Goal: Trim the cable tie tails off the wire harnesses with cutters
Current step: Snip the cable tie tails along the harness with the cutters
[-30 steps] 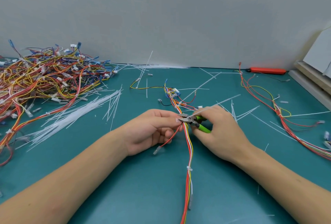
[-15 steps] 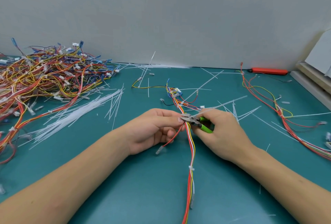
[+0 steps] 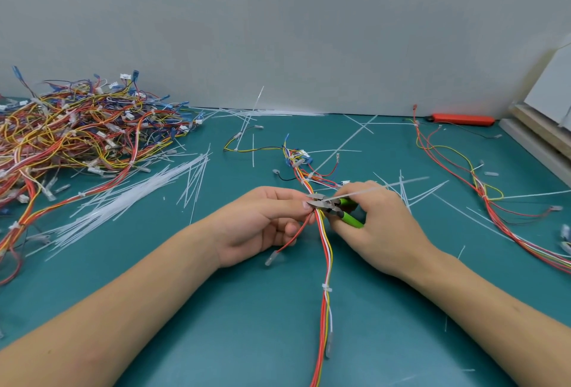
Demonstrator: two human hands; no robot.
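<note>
A wire harness (image 3: 325,250) of red, yellow and white wires runs from the table's middle toward me. My left hand (image 3: 262,223) pinches it between thumb and fingers at a cable tie. My right hand (image 3: 380,226) grips green-handled cutters (image 3: 338,209), whose steel jaws sit against the harness at my left fingertips. A long white cable tie tail (image 3: 380,189) sticks out to the right from the jaws, over my right hand. A second tie (image 3: 327,288) wraps the harness lower down.
A big heap of wire harnesses (image 3: 77,136) fills the left. Loose white tie tails (image 3: 129,198) lie scattered on the teal mat. Another harness (image 3: 482,192) lies at the right, an orange tool (image 3: 462,120) by the wall, and boards (image 3: 543,136) at far right.
Both hands and the harness stay almost in place. The cutter jaws remain at the tie, and the tail has tipped slightly.
</note>
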